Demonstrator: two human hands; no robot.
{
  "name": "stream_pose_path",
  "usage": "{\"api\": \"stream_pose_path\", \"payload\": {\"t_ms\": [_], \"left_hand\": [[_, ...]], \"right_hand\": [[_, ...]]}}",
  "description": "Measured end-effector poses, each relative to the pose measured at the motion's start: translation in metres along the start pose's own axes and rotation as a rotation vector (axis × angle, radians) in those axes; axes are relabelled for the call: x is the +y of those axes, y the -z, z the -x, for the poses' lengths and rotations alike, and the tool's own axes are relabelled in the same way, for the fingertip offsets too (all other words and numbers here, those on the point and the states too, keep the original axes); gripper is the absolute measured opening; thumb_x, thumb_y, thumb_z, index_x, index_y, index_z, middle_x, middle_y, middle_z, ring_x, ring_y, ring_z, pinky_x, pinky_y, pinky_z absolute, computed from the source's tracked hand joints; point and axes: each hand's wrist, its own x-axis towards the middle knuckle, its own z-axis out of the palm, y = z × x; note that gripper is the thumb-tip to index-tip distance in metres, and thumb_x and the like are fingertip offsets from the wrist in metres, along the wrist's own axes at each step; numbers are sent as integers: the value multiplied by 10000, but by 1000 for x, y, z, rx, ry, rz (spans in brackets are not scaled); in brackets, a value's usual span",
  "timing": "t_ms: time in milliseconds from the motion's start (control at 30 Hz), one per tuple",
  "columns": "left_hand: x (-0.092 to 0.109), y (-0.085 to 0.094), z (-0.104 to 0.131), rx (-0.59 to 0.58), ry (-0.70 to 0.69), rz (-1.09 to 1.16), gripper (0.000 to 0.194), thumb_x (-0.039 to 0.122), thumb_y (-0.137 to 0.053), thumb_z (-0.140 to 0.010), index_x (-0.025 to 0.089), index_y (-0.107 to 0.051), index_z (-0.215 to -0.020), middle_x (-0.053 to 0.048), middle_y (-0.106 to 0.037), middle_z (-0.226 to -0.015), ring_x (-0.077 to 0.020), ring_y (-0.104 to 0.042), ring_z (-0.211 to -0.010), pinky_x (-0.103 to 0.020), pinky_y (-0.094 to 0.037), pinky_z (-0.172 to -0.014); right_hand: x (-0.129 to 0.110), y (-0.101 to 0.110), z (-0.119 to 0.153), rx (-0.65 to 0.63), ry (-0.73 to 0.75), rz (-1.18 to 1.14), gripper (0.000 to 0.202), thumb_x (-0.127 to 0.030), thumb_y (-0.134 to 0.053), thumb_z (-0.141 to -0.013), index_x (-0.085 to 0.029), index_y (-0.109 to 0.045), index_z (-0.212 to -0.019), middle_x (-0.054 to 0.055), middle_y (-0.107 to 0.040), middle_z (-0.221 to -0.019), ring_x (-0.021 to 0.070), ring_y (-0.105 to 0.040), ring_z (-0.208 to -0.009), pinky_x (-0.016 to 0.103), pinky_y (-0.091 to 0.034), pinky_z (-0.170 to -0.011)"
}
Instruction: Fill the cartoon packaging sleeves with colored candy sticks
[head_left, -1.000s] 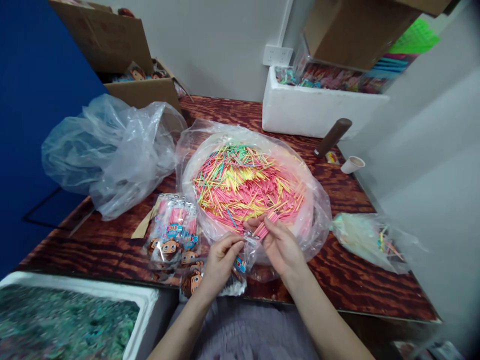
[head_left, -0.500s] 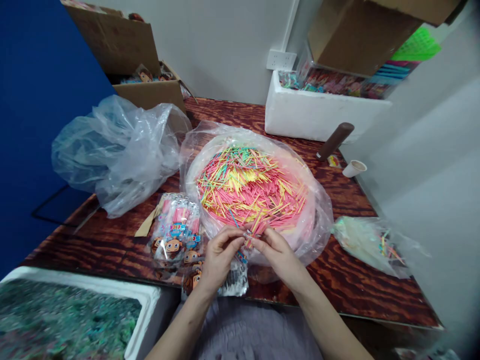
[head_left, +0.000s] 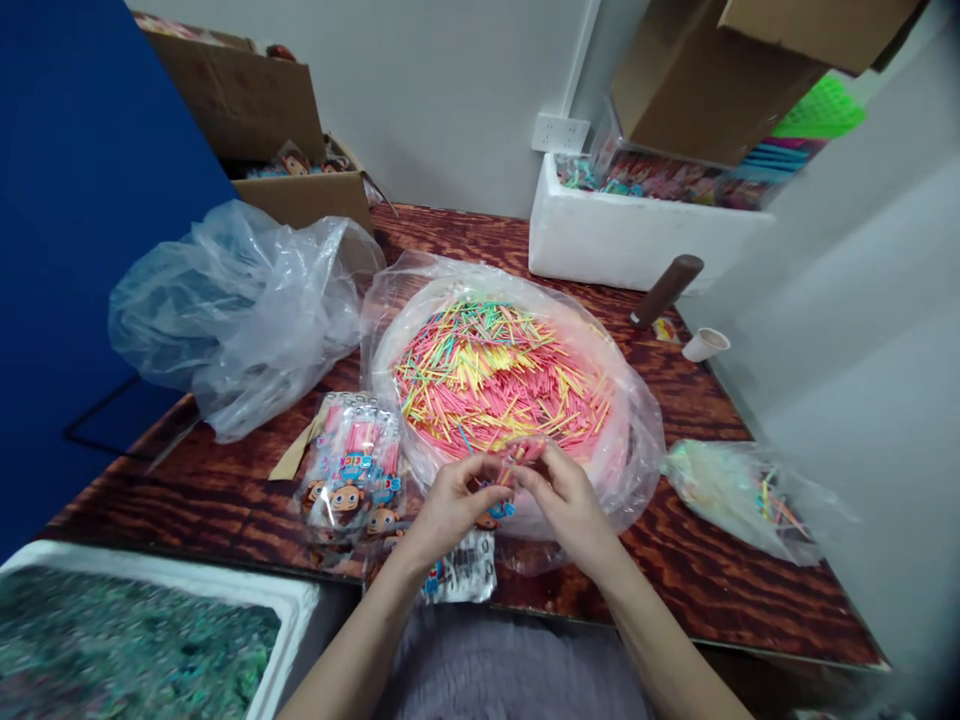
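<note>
In front of the large plastic-lined tub [head_left: 386,345] of pink, yellow and green candy-like sticks [head_left: 502,375], my two hands meet. A small bunch of pink and yellow sticks [head_left: 516,460] is between their fingertips. My left hand [head_left: 454,508] is closed in a pinch on its left side, and my right hand [head_left: 570,505] pinches it from the right. Just below the fingers shows a blue printed label [head_left: 499,514]; I cannot tell whether a hand touches it. Clear packets with a cartoon monkey face [head_left: 349,495] lie left of my left hand, and silvery packets [head_left: 472,568] lie below it.
A crumpled clear bag [head_left: 255,320] and a cardboard box [head_left: 300,195] stand at left. White foam boxes are at back right [head_left: 637,235] and lower left [head_left: 296,610]. A brown cylinder [head_left: 667,290], paper cup [head_left: 706,345] and knotted plastic bag [head_left: 735,495] line the right side.
The bunch of sticks has tilted and dropped lower between my fingers, and my fingertips have shifted around it. More of the blue label shows beneath. The view has tipped slightly upward.
</note>
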Motion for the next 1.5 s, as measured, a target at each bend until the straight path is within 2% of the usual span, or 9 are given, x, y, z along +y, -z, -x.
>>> {"api": "stream_pose_path", "payload": {"t_ms": [67, 167, 267, 433, 633, 767, 967, 1267, 1500], "left_hand": [[-6, 1, 1, 54, -37, 23, 164, 272, -713, -789, 166, -683, -911, -14, -676, -846, -135, -609, -769, -239, -478, -709], [-12, 0, 1, 117, -47, 104, 179, 287, -725, -782, 159, -668, -893, -17, -675, -840, -139, -608, -781, -239, -468, -728], [-13, -4, 0, 88, -28, 160, 226, 315, -717, -793, 154, -660, -942, -42, -689, -899, -157, -621, -822, -258, -480, -759], [-8, -9, 4, 46, -46, 168, 291, 314, -708, -800, 163, -659, -1043, -51, -687, -944, -164, -616, -828, -289, -493, -794], [-5, -8, 12, 105, -100, -65, 117, 265, -649, -842, 161, -673, -892, -18, -655, -845, -148, -585, -807, -244, -454, -756], [-2, -10, 14, 84, -116, -141, 94, 234, -630, -847, 157, -670, -883, -13, -640, -825, -149, -573, -795, -247, -443, -751], [-2, -8, 15, 79, -85, -58, 126, 267, -640, -846, 154, -663, -896, -33, -652, -848, -160, -583, -809, -260, -453, -758], [-6, -9, 15, 76, -62, -32, 151, 293, -655, -838, 162, -671, -912, -33, -650, -852, -161, -581, -809, -257, -458, -747], [-1, -9, 17, 97, -70, 22, 139, 270, -677, -812, 159, -680, -896, -28, -647, -843, -153, -572, -791, -255, -462, -747]], "right_hand": [[1, 5, 0, -32, -71, -79, 169, -291, -569, -902, -230, -615, -1054, 2, -602, -870, 161, -568, -805, 284, -457, -744], [4, 13, 0, -24, -110, -164, 201, -336, -556, -907, -219, -629, -1054, -9, -579, -795, 143, -557, -702, 272, -467, -681], [2, 14, 2, 13, -59, -134, 204, -360, -558, -911, -213, -674, -992, 0, -569, -796, 135, -556, -668, 268, -465, -646], [-8, 11, 5, 1, -64, -53, 321, -428, -501, -948, -224, -693, -1106, 19, -613, -795, 143, -546, -648, 279, -457, -620], [-20, 15, -5, 210, 100, -148, 338, -430, -440, -978, -261, -726, -1041, 57, -680, -1102, 236, -587, -1076, 403, -427, -971], [-29, 9, -13, 124, 165, -202, 351, -394, -406, -996, -277, -735, -1025, 44, -669, -1167, 235, -550, -1179, 424, -369, -1060], [-19, 3, -12, -44, 56, -195, 354, -424, -438, -982, -273, -758, -992, 38, -661, -1216, 235, -544, -1193, 435, -351, -1076], [-28, 5, -15, 25, 85, -188, 358, -424, -416, -989, -289, -744, -1037, 36, -670, -1198, 232, -540, -1207, 442, -342, -1093], [-12, -2, -12, -161, 2, -115, 338, -442, -480, -961, -256, -752, -1038, 64, -658, -1215, 240, -539, -1203, 427, -359, -1072]]}}
